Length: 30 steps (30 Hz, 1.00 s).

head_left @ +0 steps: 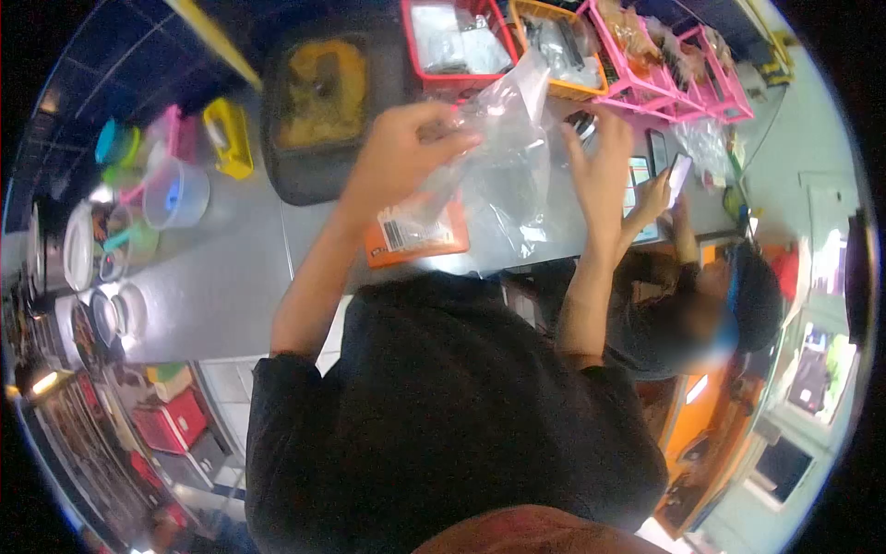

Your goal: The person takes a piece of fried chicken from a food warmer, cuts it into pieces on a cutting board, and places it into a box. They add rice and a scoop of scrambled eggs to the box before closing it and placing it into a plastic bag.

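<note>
A clear plastic bag [503,157] hangs over the counter in front of me, its upper corner sticking up toward the baskets. My left hand [406,148] pinches its left edge between thumb and fingers. On the other side, my right hand [602,171] is raised just beyond the bag's right edge, thumb and fingers apart with nothing held. Under the bag and nearest my body lies an orange box [452,242] with a barcode label, partly covered by the plastic. A small dark round object [581,125] shows behind my right thumb.
A black tray [277,157] with yellowish contents stands at the back left. Red [457,85], orange [581,90] and pink baskets [683,103] line the back. Containers [175,194] sit at left. At right, a person [711,305] holds a phone [679,175].
</note>
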Each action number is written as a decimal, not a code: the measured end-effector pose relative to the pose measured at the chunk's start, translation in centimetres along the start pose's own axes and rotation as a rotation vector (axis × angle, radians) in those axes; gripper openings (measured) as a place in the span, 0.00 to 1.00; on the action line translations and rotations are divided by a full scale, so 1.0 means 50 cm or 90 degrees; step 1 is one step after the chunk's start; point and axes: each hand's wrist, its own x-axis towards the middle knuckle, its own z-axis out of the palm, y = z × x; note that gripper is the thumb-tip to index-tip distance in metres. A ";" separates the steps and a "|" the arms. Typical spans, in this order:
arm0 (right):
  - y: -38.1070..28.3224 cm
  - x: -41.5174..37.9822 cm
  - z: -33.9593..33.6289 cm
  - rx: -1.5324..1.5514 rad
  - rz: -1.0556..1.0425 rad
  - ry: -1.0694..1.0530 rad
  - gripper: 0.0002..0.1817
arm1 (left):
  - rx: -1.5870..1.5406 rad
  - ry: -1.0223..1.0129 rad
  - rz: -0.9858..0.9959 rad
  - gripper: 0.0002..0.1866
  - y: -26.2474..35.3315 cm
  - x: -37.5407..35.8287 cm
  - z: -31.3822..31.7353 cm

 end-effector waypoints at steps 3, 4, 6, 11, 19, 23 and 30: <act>-0.072 -0.030 -0.064 0.273 0.282 -0.192 0.12 | -0.172 0.075 0.097 0.11 -0.033 0.030 0.060; -0.093 -0.048 -0.069 0.389 0.309 -0.269 0.11 | -0.161 0.061 0.060 0.10 -0.025 0.030 0.085; -0.121 -0.084 -0.057 0.507 0.333 -0.355 0.10 | -0.150 0.054 0.020 0.09 -0.016 0.033 0.141; -0.099 -0.145 -0.034 0.547 0.412 -0.269 0.07 | -0.593 -0.120 -0.080 0.10 -0.039 0.003 0.211; -0.012 -0.184 -0.028 0.552 0.499 -0.181 0.10 | -0.536 -0.091 -0.030 0.11 -0.080 -0.032 0.177; 0.109 -0.248 0.043 0.220 0.514 -0.110 0.12 | -0.346 -0.131 0.126 0.15 -0.100 -0.042 0.125; 0.011 -0.192 0.001 0.293 0.326 -0.196 0.14 | -0.308 -0.134 -0.092 0.22 -0.047 -0.006 0.158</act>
